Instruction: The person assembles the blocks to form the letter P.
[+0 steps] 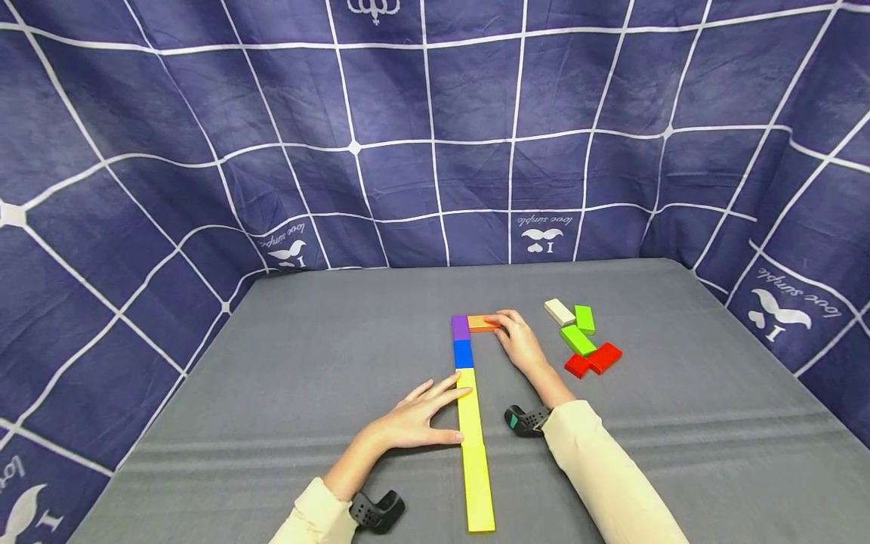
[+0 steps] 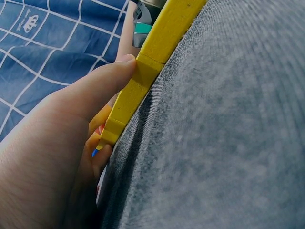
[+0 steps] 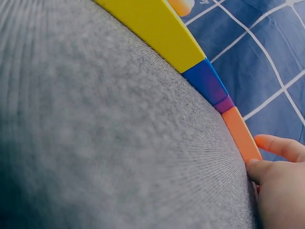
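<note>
A row of flat blocks runs away from me: two long yellow blocks, the near one (image 1: 479, 491) and the far one (image 1: 470, 412), then a blue block (image 1: 464, 354) and a purple block (image 1: 460, 327). An orange block (image 1: 479, 324) lies crosswise, its left end against the purple one. My right hand (image 1: 522, 347) pinches the orange block's right end; in the right wrist view, its thumb (image 3: 257, 168) is on the near side. My left hand (image 1: 413, 423) is spread, its fingers touching the far yellow block and its thumb (image 2: 119, 67) near the joint between the yellows.
Right of my right hand lie a cream block (image 1: 559, 312), two green blocks (image 1: 578, 341) and two red blocks (image 1: 605, 358). They rest on a grey cloth-covered table (image 1: 326, 340). A blue curtain (image 1: 476, 181) with white lines surrounds its back and sides.
</note>
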A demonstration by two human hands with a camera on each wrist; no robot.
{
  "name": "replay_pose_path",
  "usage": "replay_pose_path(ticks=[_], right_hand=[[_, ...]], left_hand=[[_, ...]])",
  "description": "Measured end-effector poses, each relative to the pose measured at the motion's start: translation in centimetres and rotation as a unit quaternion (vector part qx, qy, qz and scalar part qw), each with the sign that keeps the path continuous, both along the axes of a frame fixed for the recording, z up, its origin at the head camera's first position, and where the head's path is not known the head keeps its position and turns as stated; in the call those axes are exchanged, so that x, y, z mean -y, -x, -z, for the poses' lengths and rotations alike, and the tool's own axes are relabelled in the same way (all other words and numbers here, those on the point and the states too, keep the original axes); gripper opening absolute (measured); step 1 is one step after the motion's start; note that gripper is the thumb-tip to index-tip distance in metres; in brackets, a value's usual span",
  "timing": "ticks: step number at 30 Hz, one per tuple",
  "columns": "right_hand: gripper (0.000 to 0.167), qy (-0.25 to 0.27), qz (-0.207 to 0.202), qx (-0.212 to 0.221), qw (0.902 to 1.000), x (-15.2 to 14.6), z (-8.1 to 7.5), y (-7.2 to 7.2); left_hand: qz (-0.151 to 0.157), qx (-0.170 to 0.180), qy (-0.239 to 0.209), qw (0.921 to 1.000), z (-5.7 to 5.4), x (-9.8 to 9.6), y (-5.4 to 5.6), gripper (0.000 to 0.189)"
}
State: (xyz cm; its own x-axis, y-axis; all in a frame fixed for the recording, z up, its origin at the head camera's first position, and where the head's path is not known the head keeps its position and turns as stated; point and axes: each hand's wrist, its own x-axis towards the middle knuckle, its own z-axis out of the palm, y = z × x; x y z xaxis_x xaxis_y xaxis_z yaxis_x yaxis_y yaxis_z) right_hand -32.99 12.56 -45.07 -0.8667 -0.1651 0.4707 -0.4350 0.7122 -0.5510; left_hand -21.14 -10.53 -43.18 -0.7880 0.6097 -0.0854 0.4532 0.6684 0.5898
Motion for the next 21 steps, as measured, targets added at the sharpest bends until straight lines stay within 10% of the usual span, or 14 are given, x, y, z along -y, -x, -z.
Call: replay_pose_path(ticks=[21], right_hand=[[0.028, 0.081, 0.107, 0.052, 0.9896, -2.3, -0.4, -0.9]], left_hand=[[0.006, -0.008, -0.005, 0.9999, 0.0, 0.1, -0.1, 0.068]])
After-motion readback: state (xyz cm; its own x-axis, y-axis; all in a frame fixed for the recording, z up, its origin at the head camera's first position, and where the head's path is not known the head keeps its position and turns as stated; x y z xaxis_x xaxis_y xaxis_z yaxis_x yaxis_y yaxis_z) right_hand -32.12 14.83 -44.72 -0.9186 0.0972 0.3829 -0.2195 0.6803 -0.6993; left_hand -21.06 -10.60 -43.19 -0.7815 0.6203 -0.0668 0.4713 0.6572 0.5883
